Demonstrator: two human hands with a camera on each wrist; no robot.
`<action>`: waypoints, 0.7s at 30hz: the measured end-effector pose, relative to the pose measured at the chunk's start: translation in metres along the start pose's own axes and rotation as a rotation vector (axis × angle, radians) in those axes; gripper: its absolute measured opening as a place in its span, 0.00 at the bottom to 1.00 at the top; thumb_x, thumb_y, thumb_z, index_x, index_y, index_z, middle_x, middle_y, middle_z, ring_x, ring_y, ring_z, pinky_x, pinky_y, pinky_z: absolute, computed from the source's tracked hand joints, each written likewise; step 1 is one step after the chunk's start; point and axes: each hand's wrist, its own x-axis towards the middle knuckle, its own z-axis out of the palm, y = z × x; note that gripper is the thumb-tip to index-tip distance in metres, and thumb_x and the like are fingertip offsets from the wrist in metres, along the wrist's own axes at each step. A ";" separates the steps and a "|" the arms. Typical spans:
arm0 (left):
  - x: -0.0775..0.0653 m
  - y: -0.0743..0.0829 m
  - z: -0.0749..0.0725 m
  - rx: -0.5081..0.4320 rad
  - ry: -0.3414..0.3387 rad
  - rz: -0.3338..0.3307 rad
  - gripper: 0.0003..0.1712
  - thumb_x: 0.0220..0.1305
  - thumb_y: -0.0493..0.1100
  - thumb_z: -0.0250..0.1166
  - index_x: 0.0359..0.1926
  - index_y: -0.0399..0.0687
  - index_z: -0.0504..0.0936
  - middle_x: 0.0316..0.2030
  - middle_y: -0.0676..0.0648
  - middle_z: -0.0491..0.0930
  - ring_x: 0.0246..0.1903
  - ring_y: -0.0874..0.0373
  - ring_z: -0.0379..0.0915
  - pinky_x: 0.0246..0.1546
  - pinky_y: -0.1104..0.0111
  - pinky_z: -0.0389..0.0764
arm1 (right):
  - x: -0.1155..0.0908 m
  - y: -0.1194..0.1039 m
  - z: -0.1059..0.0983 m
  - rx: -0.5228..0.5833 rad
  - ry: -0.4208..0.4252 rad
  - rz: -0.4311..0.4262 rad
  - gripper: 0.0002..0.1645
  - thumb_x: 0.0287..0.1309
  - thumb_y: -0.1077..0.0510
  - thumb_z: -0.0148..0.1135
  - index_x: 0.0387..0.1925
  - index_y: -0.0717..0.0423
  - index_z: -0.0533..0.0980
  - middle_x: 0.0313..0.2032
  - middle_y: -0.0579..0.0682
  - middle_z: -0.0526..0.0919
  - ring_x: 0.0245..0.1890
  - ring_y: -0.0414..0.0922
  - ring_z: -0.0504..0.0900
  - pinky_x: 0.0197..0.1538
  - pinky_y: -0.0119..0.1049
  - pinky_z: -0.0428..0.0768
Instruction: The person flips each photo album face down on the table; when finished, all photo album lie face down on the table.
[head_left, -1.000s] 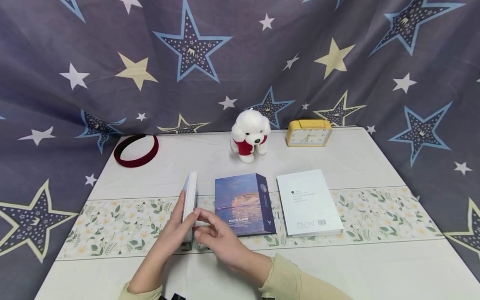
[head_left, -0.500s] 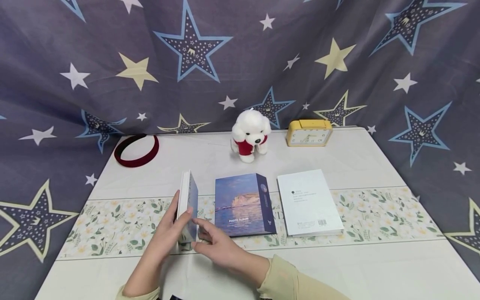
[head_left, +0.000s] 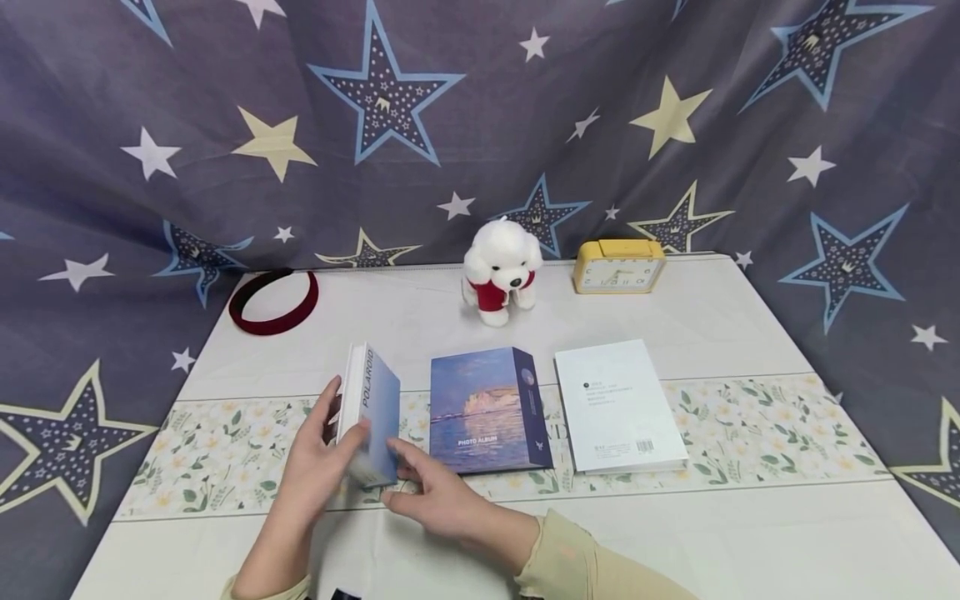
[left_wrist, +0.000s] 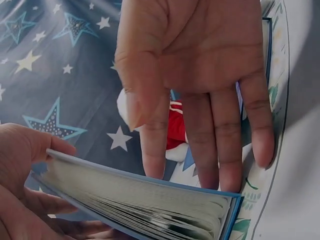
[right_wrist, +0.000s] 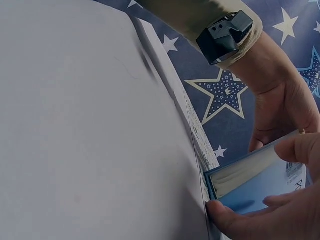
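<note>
A blue-and-white photo album [head_left: 384, 417] lettered POLAROID stands upright at the left of the patterned strip, its lettered cover angled to the right. My left hand [head_left: 311, 458] grips it from the left, thumb on the lettered cover and fingers behind. In the left wrist view, the page edges of the album [left_wrist: 150, 195] show between its covers. My right hand [head_left: 442, 497] is at the lower right of the cover; its fingers look fairly straight in the left wrist view, their tips at the album's edge. A second album [head_left: 476, 408], marked PHOTO ALBUM, lies just beyond the right hand.
A white book [head_left: 618, 406] lies to the right of the second album. Along the back are a dark red headband [head_left: 273, 321], a white plush dog [head_left: 501, 262] in red and a yellow alarm clock [head_left: 618, 267]. A star-printed cloth [head_left: 480, 100] hangs behind the table.
The POLAROID album has turned from edge-on so that its lettered cover shows, and its top has shifted left. My left hand has moved left with it; the right hand stays nearly in place.
</note>
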 end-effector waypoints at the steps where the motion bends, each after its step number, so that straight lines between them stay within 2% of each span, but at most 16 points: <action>1: 0.000 0.000 -0.001 -0.014 0.006 0.011 0.43 0.70 0.38 0.57 0.78 0.46 0.44 0.70 0.36 0.59 0.63 0.42 0.64 0.51 0.63 0.76 | 0.000 0.001 0.000 -0.008 0.008 -0.005 0.41 0.64 0.59 0.60 0.74 0.56 0.55 0.71 0.58 0.61 0.67 0.55 0.66 0.64 0.45 0.69; 4: 0.000 0.000 -0.003 -0.048 0.032 0.038 0.42 0.70 0.34 0.56 0.77 0.45 0.45 0.69 0.36 0.61 0.60 0.43 0.68 0.44 0.73 0.78 | 0.000 0.002 0.001 -0.034 0.022 -0.017 0.41 0.63 0.60 0.61 0.74 0.58 0.56 0.71 0.58 0.61 0.66 0.55 0.67 0.60 0.40 0.72; 6: -0.001 0.000 -0.005 -0.068 0.051 0.051 0.41 0.70 0.32 0.55 0.77 0.45 0.46 0.68 0.36 0.62 0.57 0.45 0.71 0.42 0.74 0.79 | 0.000 0.002 0.001 -0.056 0.028 -0.018 0.41 0.63 0.60 0.61 0.73 0.58 0.56 0.71 0.58 0.61 0.65 0.54 0.68 0.57 0.35 0.74; 12: -0.002 -0.002 -0.008 -0.080 0.081 0.041 0.36 0.72 0.32 0.50 0.77 0.48 0.50 0.66 0.36 0.65 0.48 0.66 0.75 0.39 0.72 0.81 | 0.000 0.002 0.002 -0.059 0.054 0.024 0.42 0.62 0.61 0.62 0.74 0.61 0.54 0.68 0.62 0.64 0.58 0.51 0.75 0.49 0.27 0.77; 15: -0.002 -0.002 -0.008 -0.094 0.075 0.026 0.35 0.73 0.33 0.48 0.77 0.48 0.50 0.68 0.36 0.63 0.52 0.61 0.74 0.40 0.74 0.80 | 0.000 0.001 0.003 -0.025 0.073 0.041 0.44 0.62 0.64 0.62 0.74 0.64 0.52 0.67 0.64 0.65 0.51 0.46 0.79 0.47 0.26 0.78; 18: -0.001 -0.002 -0.008 -0.096 0.063 0.004 0.33 0.74 0.34 0.44 0.77 0.46 0.48 0.72 0.38 0.57 0.63 0.52 0.64 0.47 0.79 0.74 | 0.002 0.001 0.003 -0.007 0.078 0.050 0.46 0.61 0.66 0.61 0.74 0.67 0.48 0.67 0.66 0.64 0.45 0.41 0.81 0.44 0.26 0.79; 21: -0.001 -0.002 -0.009 -0.094 0.045 -0.020 0.32 0.75 0.34 0.41 0.77 0.44 0.46 0.75 0.42 0.50 0.71 0.50 0.50 0.64 0.74 0.61 | 0.003 0.001 0.001 -0.024 0.075 0.064 0.48 0.62 0.65 0.61 0.74 0.68 0.45 0.65 0.65 0.67 0.42 0.38 0.81 0.41 0.26 0.79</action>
